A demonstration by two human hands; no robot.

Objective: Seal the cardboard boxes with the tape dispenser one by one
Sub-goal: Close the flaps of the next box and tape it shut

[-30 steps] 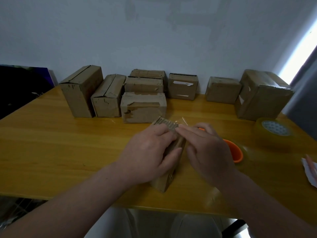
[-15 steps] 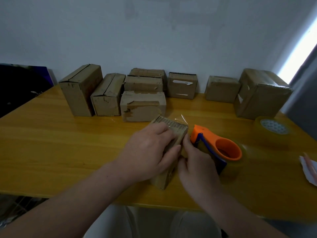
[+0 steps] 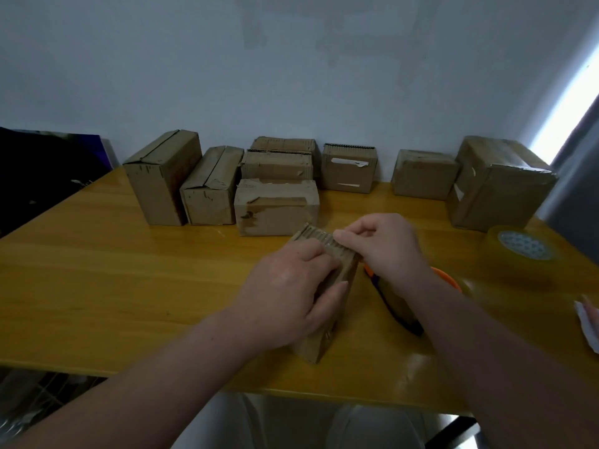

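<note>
L hand [image 3: 291,293] clamps small box [image 3: 314,348], R hand [image 3: 385,247] fingers curled, pinching its far top edge; side print too blurry to read.

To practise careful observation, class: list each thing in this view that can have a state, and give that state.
small box: stands on the table, gripped.
left hand: grips the small box from above.
right hand: fingers curled on the small box's far top edge.
tape dispenser: lying on the table, not held.
spare tape roll: lying flat on the table.
row of boxes: closed, along the wall.
</note>
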